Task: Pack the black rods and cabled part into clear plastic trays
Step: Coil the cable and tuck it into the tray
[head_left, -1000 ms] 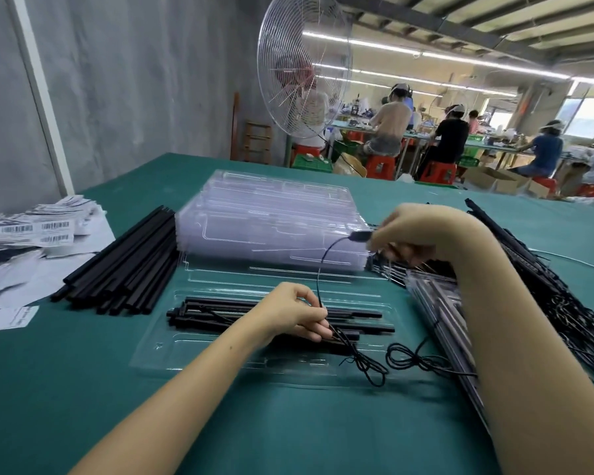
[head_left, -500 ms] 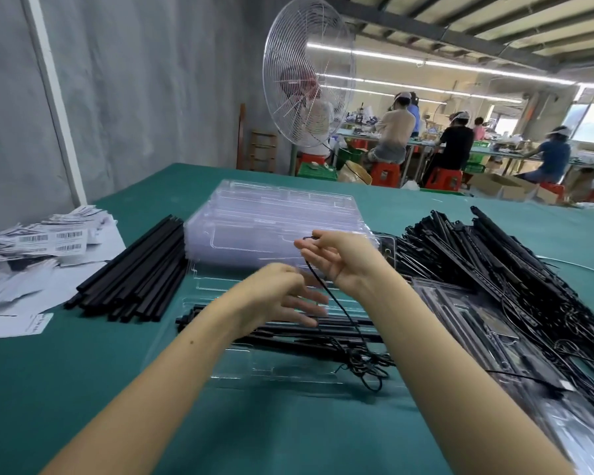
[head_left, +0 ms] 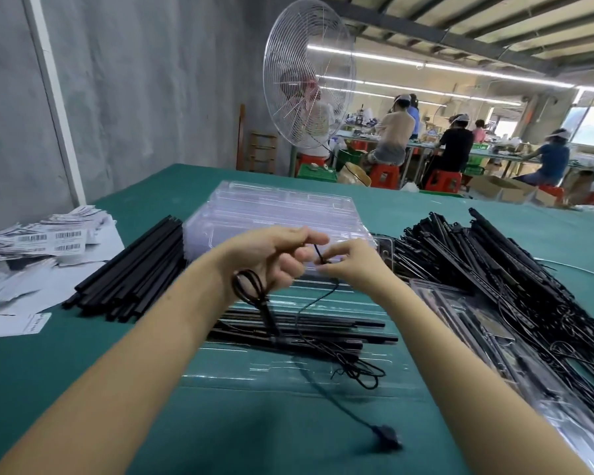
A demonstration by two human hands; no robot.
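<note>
Above the tray (head_left: 227, 373), left grip (head_left: 271, 257) and right grip (head_left: 352, 265) pinching black cable (head_left: 318, 254)

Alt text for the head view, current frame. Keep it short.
A left hand and a right hand pinch a thin black cable above a clear tray of black rods on a green table; the cable's plug lies nearer the camera. Behind is a stack of clear trays, with loose rods at left and a heap of cabled parts at right.
</note>
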